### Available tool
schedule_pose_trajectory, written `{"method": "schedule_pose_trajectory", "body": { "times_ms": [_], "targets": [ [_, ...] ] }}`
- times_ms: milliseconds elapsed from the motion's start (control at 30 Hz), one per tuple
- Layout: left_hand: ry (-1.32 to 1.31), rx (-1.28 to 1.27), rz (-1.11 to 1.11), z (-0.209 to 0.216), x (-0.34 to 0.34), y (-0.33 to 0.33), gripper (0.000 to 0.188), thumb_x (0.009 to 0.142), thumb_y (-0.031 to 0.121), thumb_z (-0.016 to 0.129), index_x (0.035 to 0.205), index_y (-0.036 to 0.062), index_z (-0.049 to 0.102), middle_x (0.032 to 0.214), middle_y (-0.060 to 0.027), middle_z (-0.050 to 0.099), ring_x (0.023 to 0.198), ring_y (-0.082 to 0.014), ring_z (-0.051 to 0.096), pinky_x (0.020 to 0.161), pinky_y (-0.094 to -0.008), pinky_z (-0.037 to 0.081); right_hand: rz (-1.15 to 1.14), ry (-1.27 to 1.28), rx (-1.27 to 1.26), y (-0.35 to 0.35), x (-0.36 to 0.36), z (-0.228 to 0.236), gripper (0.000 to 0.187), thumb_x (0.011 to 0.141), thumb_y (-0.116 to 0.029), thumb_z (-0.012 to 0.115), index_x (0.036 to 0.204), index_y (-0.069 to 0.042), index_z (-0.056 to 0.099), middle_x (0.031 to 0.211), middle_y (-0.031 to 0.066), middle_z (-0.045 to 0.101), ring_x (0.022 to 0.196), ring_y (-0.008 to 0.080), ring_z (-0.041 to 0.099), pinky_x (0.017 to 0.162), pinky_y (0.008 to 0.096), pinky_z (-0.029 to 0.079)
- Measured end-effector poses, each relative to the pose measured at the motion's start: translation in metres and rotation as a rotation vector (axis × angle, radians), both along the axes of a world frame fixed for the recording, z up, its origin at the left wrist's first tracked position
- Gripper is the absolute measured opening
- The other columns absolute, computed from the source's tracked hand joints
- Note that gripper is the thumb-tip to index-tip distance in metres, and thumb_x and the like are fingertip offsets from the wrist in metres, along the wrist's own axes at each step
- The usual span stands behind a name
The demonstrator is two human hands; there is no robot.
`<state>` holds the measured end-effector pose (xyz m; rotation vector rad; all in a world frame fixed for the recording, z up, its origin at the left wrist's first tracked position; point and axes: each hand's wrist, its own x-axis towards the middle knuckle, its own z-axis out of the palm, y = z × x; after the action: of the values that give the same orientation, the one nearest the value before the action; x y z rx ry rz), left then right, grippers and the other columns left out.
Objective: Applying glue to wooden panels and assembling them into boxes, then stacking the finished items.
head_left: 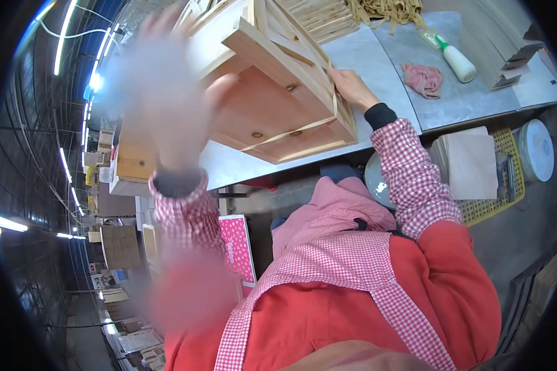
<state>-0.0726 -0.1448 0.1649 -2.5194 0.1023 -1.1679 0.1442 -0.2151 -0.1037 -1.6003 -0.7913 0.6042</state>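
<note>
A pale wooden box (263, 108) with slatted frame edges stands tilted on the grey tabletop. A thin tan band (291, 131) runs across its near face and round its right corner. My right hand (351, 88) grips the box's right side beside the band, its fingers partly hidden by the wood. Raised at the box's left is my left hand (170, 86), badly smeared by motion. Its thumb points toward the box's near face, but whether it holds anything cannot be made out.
On the table (371, 62) lie a heap of tan bands (387, 11), a pink cloth (423, 80), a white glue bottle (459, 63) with a green tip, and stacked boards (498, 43). Below the right edge are a yellow plastic basket (507, 161) and a white-lidded bucket (536, 150).
</note>
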Motion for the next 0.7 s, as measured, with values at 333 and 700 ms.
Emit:
{"method": "schedule_pose_trajectory", "body": {
  "times_ms": [333,700],
  "targets": [
    [0.482,-0.416,-0.159,0.016,0.052,-0.011,0.022,0.092,0.023,0.062,0.109,0.0107,0.066,0.118,-0.0087,0.065,0.134,-0.0263,0.039,0.108,-0.0465,0.033,-0.314,-0.513,0.594,0.044,0.053,0.09,0.027,0.089,-0.019,0.046,0.074,0.004,0.049,0.067,0.0253,0.046,0.055,0.0356,0.043,0.055,0.0417,0.038],
    [0.427,-0.634,-0.003,0.025,0.044,-0.033,0.021,0.089,0.015,0.062,0.107,0.0028,0.061,0.1,-0.0108,0.064,0.081,-0.0181,0.059,0.07,-0.0301,0.047,-0.118,-0.284,0.589,-0.116,-0.069,0.137,0.014,0.093,-0.006,0.051,0.081,-0.001,0.056,0.07,0.0044,0.053,0.064,0.0112,0.049,0.058,0.0251,0.04]
  ]
}}
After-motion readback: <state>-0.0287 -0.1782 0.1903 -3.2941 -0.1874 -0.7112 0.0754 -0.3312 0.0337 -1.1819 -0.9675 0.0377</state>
